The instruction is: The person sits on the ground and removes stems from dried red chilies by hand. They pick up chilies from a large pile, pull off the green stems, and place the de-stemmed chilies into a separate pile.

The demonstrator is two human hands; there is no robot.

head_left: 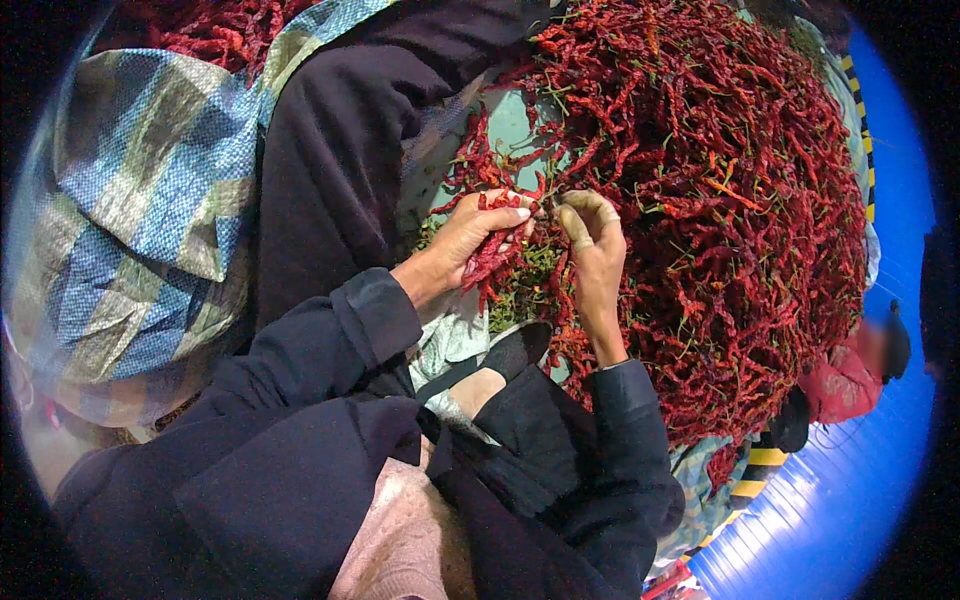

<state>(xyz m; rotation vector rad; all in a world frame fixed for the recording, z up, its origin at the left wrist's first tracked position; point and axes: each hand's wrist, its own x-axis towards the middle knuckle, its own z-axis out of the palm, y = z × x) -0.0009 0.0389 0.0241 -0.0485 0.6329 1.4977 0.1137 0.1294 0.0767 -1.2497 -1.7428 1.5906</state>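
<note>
My left hand (452,238) is closed round several wrinkled red chili peppers (488,262), their ends poking out below the palm. Its thumb presses on one chili that points toward my right hand. My right hand (598,250) pinches at the end of that chili, thumb and forefinger closed on what looks like its thin stem; the tiny contact spot is hard to see. Pale coverings wrap the right thumb and fingertips. Under both hands lies a heap of green stems (535,285) mixed with a few red chilies.
A large pile of red chilies (740,220) rises at the right. At the left stands a blue-and-beige checked woven sack (150,190), with more chilies behind it. A person in red (842,385) is at the far right, near a yellow-and-black striped edge (765,457) and a blue floor (810,520).
</note>
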